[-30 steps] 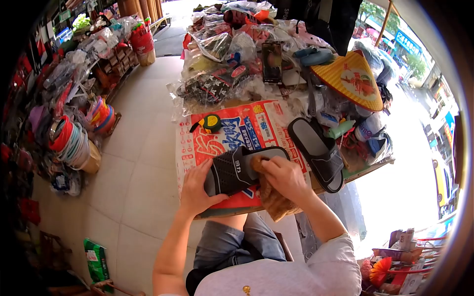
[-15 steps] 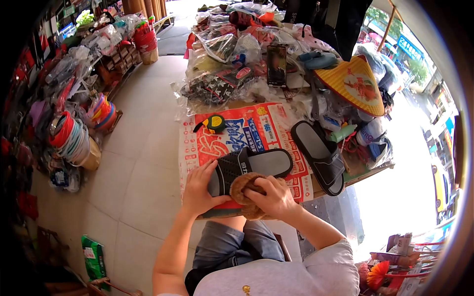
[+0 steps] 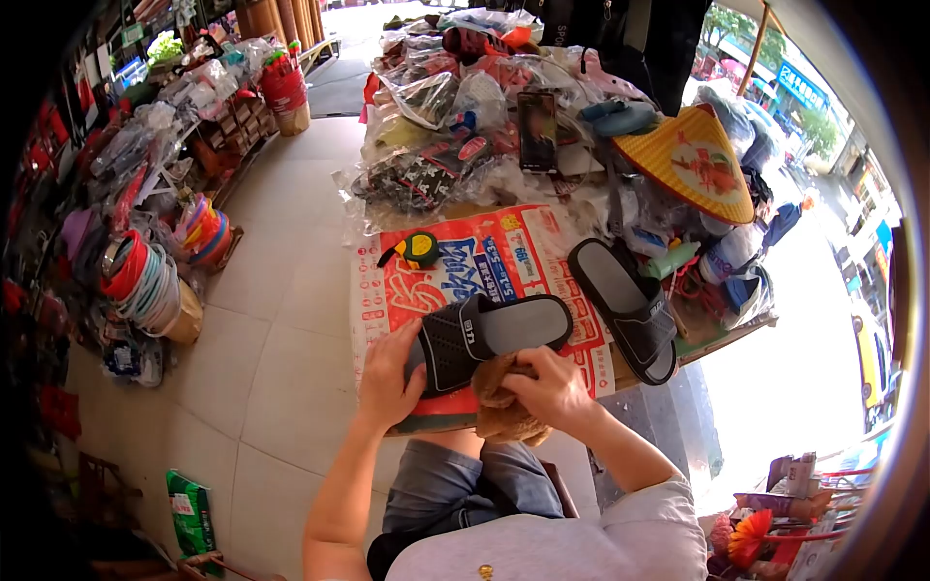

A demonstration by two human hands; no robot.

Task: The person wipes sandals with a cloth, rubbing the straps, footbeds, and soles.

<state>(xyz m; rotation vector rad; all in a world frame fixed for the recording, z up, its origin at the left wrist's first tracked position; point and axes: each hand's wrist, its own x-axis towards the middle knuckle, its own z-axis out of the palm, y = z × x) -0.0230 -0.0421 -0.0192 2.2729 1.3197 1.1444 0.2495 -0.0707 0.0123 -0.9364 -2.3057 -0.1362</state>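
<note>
A black slide sandal (image 3: 526, 325) with a grey footbed lies on a red printed sheet (image 3: 395, 302) at the table's front. My left hand (image 3: 389, 378) grips its left end, thumb against the near side. In my right hand (image 3: 556, 389) is a bunched brown fluffy cloth (image 3: 508, 420), pinched by the fingers beside the sandal's near edge and hanging over the table edge. The matching slide sandal (image 3: 620, 290) rests at an angle to the right. A yellow and black tape measure (image 3: 417, 250) sits on the sheet behind the first sandal.
Bagged goods (image 3: 426, 174) are heaped at the back of the table, with a phone (image 3: 538, 133) propped among them. A yellow conical hat (image 3: 693, 165) and a green bottle (image 3: 671, 259) are at the right. Stacked buckets (image 3: 145, 290) stand on the left floor.
The cloth in my right hand has moved off the sandal's strap, slightly right and toward me. My left hand still holds the sandal's left end.
</note>
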